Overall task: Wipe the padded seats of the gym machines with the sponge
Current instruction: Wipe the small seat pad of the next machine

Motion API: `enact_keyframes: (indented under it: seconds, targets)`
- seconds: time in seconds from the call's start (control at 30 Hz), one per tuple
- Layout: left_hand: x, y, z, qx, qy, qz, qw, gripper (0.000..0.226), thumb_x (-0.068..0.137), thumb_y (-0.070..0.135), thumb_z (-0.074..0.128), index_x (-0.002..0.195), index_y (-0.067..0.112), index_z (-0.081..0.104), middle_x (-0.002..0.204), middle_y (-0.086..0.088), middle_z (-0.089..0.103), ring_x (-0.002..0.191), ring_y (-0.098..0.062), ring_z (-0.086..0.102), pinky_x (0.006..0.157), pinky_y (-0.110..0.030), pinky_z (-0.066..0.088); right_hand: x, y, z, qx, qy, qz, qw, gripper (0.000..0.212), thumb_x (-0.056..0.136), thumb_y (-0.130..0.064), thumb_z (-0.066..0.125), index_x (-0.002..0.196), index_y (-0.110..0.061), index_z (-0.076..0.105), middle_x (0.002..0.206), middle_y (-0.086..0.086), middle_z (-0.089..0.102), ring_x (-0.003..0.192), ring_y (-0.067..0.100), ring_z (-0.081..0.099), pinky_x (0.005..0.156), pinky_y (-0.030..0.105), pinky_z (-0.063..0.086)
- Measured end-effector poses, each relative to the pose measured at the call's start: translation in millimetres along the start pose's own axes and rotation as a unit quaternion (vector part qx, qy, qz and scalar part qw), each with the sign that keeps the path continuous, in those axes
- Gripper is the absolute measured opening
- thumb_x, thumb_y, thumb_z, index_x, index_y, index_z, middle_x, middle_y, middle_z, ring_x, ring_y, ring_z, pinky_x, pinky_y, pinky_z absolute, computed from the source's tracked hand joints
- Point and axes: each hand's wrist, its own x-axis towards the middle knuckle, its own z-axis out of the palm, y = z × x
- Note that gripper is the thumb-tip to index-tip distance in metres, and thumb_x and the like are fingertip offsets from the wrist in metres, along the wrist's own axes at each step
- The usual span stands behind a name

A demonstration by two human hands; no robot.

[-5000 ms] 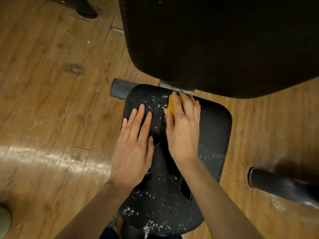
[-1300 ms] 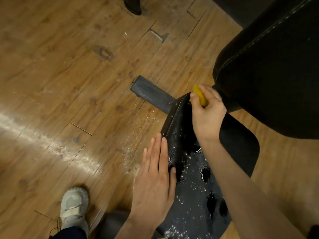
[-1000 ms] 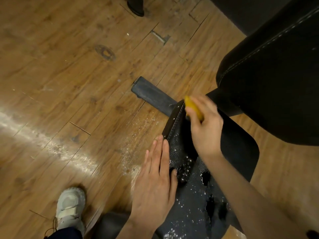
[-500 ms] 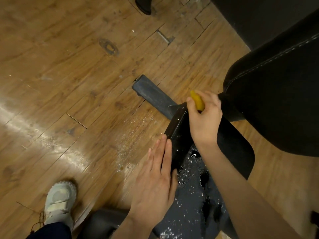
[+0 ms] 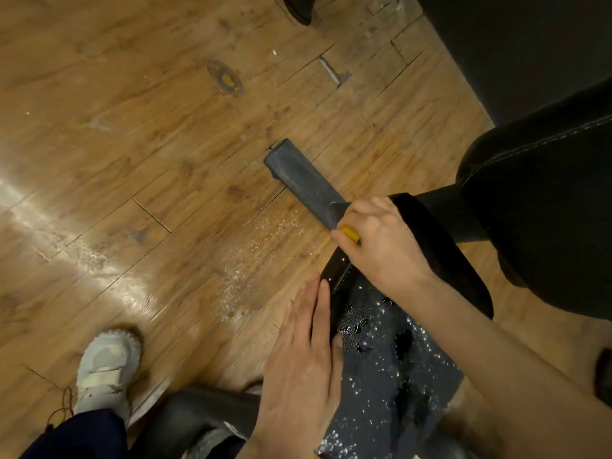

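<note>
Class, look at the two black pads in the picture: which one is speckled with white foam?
The lower seat pad under both hands; white flecks dot it, while the big stitched pad at right looks plain black.

- sponge [image 5: 350, 234]: yellow
- padded seat [image 5: 390, 366]: black, speckled with white foam flecks
- back pad [image 5: 543, 207]: black with a pale stitched seam
- floor [image 5: 139, 134]: brown wood grain planks
- shoe [image 5: 106, 369]: pale grey-white
- metal bar [image 5: 304, 183]: grey

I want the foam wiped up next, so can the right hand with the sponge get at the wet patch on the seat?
Probably yes: right hand grips the sponge at the seat edge; foam uncovered.
</note>
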Motion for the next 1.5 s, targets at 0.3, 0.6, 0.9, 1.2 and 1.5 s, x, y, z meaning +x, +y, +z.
enact_keyframes:
  seconds: [0.3,0.6,0.9,1.2,1.5]
  targets:
    - [-2.7,-1.4,1.1,-0.010,-0.006,-0.006,1.000,0.059,0.102,0.031,0.034,0.154,0.007,0.020,0.160,-0.006,0.025,0.149,-0.014,0.019,0.122,-0.026,0.005,23.9,10.5,1.4,-0.019,0.003,0.118,0.993,0.029,0.094,-0.029,0.055,0.089,-0.005,0.071,0.098,0.011,0.063,0.099,0.028,0.053,0.090,0.040,0.044]
    - [-2.3,0.8,1.1,-0.034,0.005,-0.010,0.999,0.059,0.101,0.030,0.034,0.154,0.006,0.022,0.158,-0.007,0.029,0.146,-0.014,0.024,0.121,-0.024,0.006,36.1,15.1,-15.3,-0.020,-0.088,0.059,0.994,0.034,0.097,-0.038,0.050,0.088,-0.011,0.070,0.098,0.007,0.063,0.105,0.025,0.054,0.089,0.039,0.045]
    - [-1.2,1.5,-0.6,-0.050,0.009,-0.008,0.999,0.058,0.102,0.029,0.034,0.154,0.006,0.020,0.158,-0.010,0.029,0.147,-0.014,0.021,0.121,-0.025,0.007,4.3,-6.7,-5.8,-0.032,-0.109,-0.057,0.992,0.031,0.099,-0.033,0.047,0.103,-0.015,0.071,0.101,0.000,0.064,0.099,0.016,0.050,0.096,0.033,0.039]
    - [-3.0,0.9,-0.2,-0.044,0.003,-0.006,0.999,0.060,0.104,0.033,0.030,0.155,0.007,0.014,0.155,-0.011,0.032,0.146,-0.013,0.021,0.120,-0.019,0.003,-38.9,-17.1,4.3,0.081,-0.061,-0.087,0.991,0.029,0.095,-0.034,0.050,0.097,-0.015,0.072,0.095,-0.005,0.062,0.099,0.016,0.052,0.105,0.035,0.036]
    - [-2.8,-2.0,1.8,-0.049,0.009,0.009,0.999,0.061,0.103,0.036,0.024,0.156,0.013,0.006,0.160,-0.005,0.022,0.149,-0.009,0.013,0.119,-0.018,0.004,-81.3,-47.2,38.6,0.254,0.196,0.115,0.940,0.035,0.093,-0.013,0.061,0.128,-0.010,0.060,0.137,-0.002,0.054,0.138,0.012,0.039,0.120,0.037,0.023]
